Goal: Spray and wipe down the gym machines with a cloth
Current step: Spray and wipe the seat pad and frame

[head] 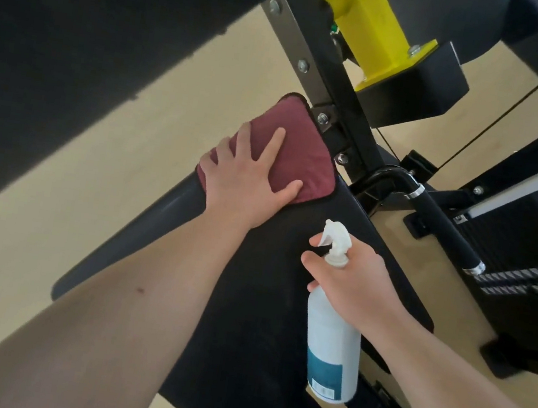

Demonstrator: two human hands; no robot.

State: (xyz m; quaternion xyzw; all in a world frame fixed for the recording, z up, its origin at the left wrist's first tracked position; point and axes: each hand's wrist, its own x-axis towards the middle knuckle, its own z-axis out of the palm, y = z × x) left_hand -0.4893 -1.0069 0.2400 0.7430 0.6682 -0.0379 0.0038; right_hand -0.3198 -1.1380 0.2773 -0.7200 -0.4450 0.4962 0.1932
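We look down on a pale wood-toned floor (52, 208), with a wide dark band (62, 19) crossing its upper left corner. Over the floor a black padded surface (263, 307) runs from the lower middle up towards the machine's frame. At its far end lies a maroon cloth (302, 153) with a dark stitched edge, spread flat on the padding and reaching just beside the frame. We see the left hand (246, 180) pressing down on the cloth, palm flat and fingers splayed straight, not curled round anything. Behind the cloth a black steel upright (301, 63) with silver bolts rises at a slant, and a yellow bracket (366, 20) is fixed to it at the top. Moving right, a white spray bottle (332, 344) with a teal label and a barcode hangs above the padding, its nozzle aimed away from us towards the cloth. The right hand (354, 278) grips the bottle at the neck, fingers wrapped round it below the trigger head. Further right we find a black handle bar (444, 225) with chrome collars, slanting down from the frame, well apart from both hands.
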